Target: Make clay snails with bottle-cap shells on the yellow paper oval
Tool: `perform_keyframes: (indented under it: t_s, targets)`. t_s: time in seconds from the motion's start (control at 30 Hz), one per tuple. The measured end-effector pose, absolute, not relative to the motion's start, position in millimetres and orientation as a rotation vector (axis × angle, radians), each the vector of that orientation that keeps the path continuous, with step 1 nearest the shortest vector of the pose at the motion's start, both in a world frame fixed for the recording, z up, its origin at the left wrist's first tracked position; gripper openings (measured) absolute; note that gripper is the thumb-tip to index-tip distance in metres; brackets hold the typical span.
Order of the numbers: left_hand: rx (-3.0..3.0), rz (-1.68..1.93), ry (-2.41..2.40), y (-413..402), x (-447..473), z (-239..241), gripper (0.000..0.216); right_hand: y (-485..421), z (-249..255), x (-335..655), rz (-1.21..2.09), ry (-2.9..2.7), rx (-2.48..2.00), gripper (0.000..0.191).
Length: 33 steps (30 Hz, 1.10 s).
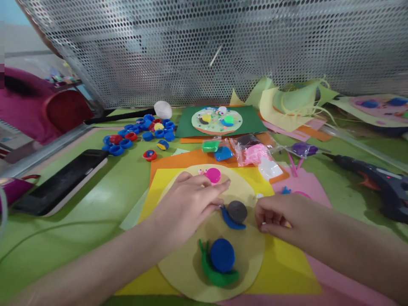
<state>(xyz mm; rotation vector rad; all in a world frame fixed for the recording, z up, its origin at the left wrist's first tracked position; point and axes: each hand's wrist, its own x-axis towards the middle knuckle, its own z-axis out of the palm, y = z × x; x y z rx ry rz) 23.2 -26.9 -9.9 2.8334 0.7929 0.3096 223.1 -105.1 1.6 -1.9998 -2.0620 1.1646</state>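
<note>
My left hand (194, 197) reaches over a pale yellow oval card (188, 272), index finger stretched out and thumb tip beside the front of a small blue clay snail (235, 222) with a dark grey coiled shell. No object shows in its fingers. At the oval's right edge, my right hand (280, 212) is curled shut; whatever it may hold is hidden. A small white bit (259, 196) lies by its knuckles. Behind my left hand sits a pink snail (213, 175) with eyes, partly covered. Nearer me is a green snail (219, 277) with a blue shell.
Bagged clay (255, 154) lies behind the oval, near a decorated sample card (216, 120). Bottle caps (123, 142) and a phone (63, 182) are at left, a glue gun (372, 182) at right. Paper scraps (287, 106) stand before a perforated metal panel (204, 51).
</note>
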Motion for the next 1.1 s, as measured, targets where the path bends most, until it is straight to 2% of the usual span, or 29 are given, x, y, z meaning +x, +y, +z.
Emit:
perform_keyframes:
  t_s: [0.3, 0.57, 0.87, 1.1]
  targets:
    - [2.863, 0.104, 0.782, -31, 26, -3, 0.031, -105, 1, 222, 1.161, -2.055, -2.032, 0.013]
    - [2.931, 0.306, 0.838, -40, 2, -4, 0.029, -104, 9, 217, 1.167, -2.049, -2.057, 0.014]
    - [2.956, 0.249, 0.829, -52, 7, -14, 0.038, -109, 3, 224, 1.133, -2.058, -1.961, 0.012]
    - [2.959, 0.208, 0.848, -54, 7, -11, 0.041, -106, 9, 219, 1.159, -2.044, -2.072, 0.015]
